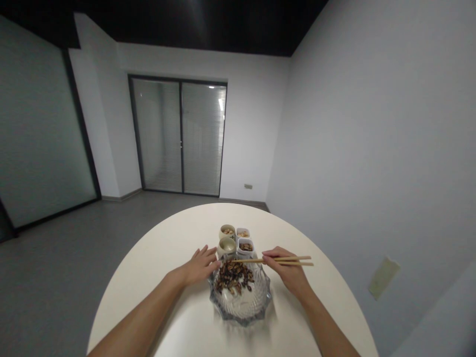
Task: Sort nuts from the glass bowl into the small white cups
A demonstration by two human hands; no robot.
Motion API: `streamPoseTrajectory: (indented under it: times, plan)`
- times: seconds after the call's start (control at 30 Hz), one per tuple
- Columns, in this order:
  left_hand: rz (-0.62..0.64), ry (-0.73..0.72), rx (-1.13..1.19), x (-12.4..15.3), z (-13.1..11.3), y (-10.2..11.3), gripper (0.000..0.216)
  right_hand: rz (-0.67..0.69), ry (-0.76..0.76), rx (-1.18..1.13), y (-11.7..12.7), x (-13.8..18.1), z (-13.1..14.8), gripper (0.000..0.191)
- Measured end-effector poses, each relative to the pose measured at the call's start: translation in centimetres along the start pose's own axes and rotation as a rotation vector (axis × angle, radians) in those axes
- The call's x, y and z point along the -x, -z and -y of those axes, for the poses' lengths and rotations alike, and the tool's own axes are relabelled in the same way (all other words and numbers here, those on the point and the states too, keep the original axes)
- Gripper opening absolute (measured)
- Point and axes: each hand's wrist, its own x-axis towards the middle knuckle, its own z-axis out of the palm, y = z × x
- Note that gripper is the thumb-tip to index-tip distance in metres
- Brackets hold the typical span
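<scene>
My right hand [284, 270] is closed around a pair of wooden chopsticks [250, 260]. Their tips reach left over the far rim of a clear glass bowl [243, 310] with a scalloped edge. Dark brown striped seeds [233, 275] lie heaped in the bowl's far left part. My left hand [201, 265] has its fingers stretched out, its thumb at the bowl's left rim and its fingertips beside a pale green cup [221, 250]. No contents can be made out in this cup. Whether the chopsticks pinch a seed is too small to tell.
Behind the bowl stand a white square dish [251, 252] of brown seeds, another white dish [238, 229] with pale pieces, and a second greenish cup [220, 232] holding pale nuts. All are on a round white table [167, 233]. A wall [372, 148] rises on the right.
</scene>
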Motion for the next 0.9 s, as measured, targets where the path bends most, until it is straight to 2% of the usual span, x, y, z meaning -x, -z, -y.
streamPoseTrajectory:
  times: [0.37,0.7,0.9]
  plan:
    - [0.018,0.001,-0.017,0.0,0.0,0.0,0.058,-0.024,0.017,-0.006,0.4,-0.1,0.3,0.023]
    - [0.018,0.007,-0.028,0.4,0.5,-0.2,0.06,-0.199,0.08,0.073,1.2,-0.4,0.2,0.018]
    - [0.012,0.006,-0.029,0.5,0.4,-0.1,0.06,-0.196,0.051,0.137,1.1,-0.3,0.3,0.02]
